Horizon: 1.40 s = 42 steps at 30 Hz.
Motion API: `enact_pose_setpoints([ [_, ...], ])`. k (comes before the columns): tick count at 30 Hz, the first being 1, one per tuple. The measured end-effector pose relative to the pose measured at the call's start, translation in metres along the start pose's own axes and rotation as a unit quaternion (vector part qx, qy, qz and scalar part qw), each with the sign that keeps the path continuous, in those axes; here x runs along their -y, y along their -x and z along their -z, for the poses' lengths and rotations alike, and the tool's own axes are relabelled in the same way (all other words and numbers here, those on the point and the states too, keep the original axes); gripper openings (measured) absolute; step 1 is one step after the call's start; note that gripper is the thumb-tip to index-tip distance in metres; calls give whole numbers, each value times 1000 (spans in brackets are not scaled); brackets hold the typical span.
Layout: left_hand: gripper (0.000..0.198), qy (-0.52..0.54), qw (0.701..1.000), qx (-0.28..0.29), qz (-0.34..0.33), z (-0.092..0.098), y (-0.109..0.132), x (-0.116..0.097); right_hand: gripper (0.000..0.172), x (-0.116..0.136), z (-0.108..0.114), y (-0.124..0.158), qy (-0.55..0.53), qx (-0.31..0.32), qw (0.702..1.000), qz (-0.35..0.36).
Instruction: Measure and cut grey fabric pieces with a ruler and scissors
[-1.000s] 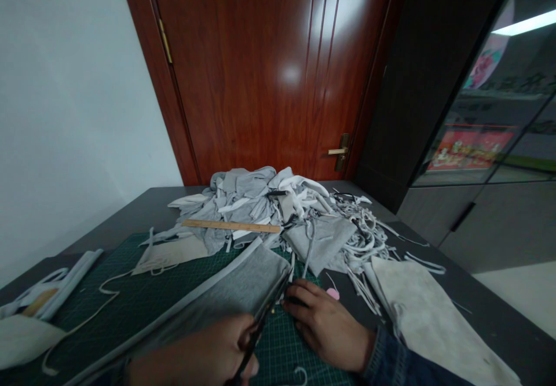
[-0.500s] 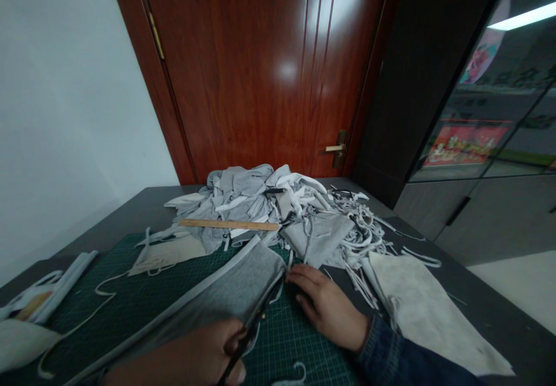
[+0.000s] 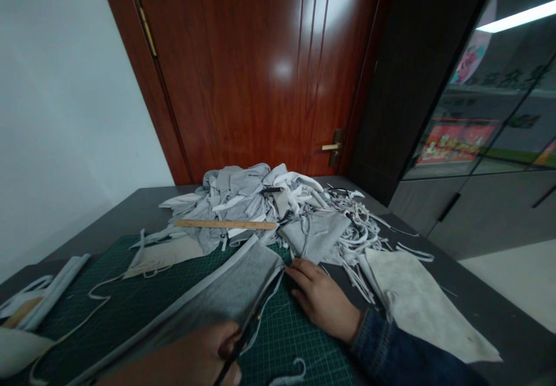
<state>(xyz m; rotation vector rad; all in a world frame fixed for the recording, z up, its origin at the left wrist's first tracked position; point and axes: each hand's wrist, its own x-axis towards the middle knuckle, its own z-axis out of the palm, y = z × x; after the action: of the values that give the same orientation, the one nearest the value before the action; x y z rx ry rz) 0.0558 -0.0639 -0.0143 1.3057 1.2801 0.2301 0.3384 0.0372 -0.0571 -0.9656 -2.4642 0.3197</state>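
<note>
A long grey fabric piece (image 3: 217,299) lies across the green cutting mat (image 3: 299,339). My left hand (image 3: 191,360), at the bottom edge, is closed on black scissors (image 3: 254,319) whose blades run along the fabric's right edge. My right hand (image 3: 321,299) rests on the mat just right of the blades. Its fingers lie flat and point at the fabric's far corner. A thin cut strip (image 3: 264,316) hangs beside the blades.
A heap of grey and white fabric scraps (image 3: 269,201) with a wooden ruler (image 3: 226,224) on it fills the table's back. A pale fabric piece (image 3: 417,305) lies right. Loose strips and rolled cloth (image 3: 47,293) lie left. A wooden door (image 3: 260,73) stands behind.
The scissors have advanced along the fabric's edge toward its far corner. My right hand has slid forward with them. The view has shifted slightly right.
</note>
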Motion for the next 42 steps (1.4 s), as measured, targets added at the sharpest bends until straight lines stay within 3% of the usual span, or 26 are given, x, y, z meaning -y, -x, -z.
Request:
enact_pose_setpoints([
  [3, 37, 8, 1000, 2, 0, -2, 2, -9, 52, 5, 3, 2, -25, -1, 999, 34],
  [8, 36, 4, 1000, 18, 8, -3, 0, -24, 63, 5, 1, 5, -28, 24, 999, 0],
  [11, 36, 11, 1000, 24, 11, 1, -2, -19, 67, 2, 0, 4, -8, 37, 999, -18],
  [17, 36, 29, 999, 16, 18, 8, 0, -8, 57, 1, 1, 6, 16, 47, 998, -27],
  [27, 28, 1, 999, 34, 18, 11, 6, -23, 48, 6, 3, 9, 35, 35, 999, -13],
  [35, 28, -6, 999, 49, 14, 8, -10, -32, 45, 5, 6, 10, 38, 41, 998, -18],
  [42, 31, 10, 999, 53, 10, 5, -24, -22, 43, 4, 7, 10, 47, 44, 998, -21],
])
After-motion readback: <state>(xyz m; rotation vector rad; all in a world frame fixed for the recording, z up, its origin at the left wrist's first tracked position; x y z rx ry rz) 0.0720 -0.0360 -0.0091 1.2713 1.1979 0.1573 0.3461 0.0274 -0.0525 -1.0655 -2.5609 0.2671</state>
